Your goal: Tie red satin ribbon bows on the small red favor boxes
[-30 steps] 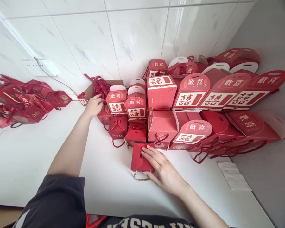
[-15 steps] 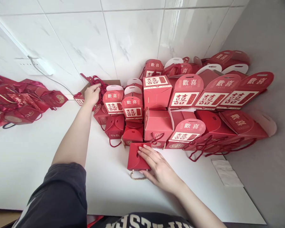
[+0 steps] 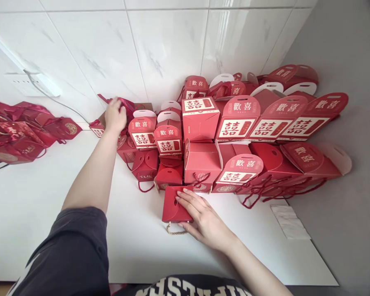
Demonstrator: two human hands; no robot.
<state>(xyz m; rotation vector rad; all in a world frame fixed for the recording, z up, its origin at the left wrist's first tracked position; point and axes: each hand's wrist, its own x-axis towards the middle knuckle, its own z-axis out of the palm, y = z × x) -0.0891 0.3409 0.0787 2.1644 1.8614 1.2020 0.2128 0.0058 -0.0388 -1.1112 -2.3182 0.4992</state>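
Note:
My right hand (image 3: 202, 216) rests over a small red gift box (image 3: 173, 211), fingers on its lid and thumb along its front side. A twisted gold cord handle (image 3: 175, 231) hangs from the box's front. Farther back on the left, my left hand (image 3: 115, 117) is closed at a cardboard box by the wall. Its fingers are curled at a dark red ribbon (image 3: 128, 107); the fingertips are partly hidden. Just right of this hand stand small red boxes with white labels (image 3: 142, 139).
Stacked red gift boxes (image 3: 237, 127) fill the back right along the tiled wall. Red bags and boxes (image 3: 27, 139) lie at the far left, near a cable (image 3: 61, 98). A folded white tissue (image 3: 290, 222) lies on the white table (image 3: 135, 242) at right.
My left hand has lifted slightly and turned, with ribbon now rising beside its fingers. My right hand stays on the small red box. The whole view has shifted a little.

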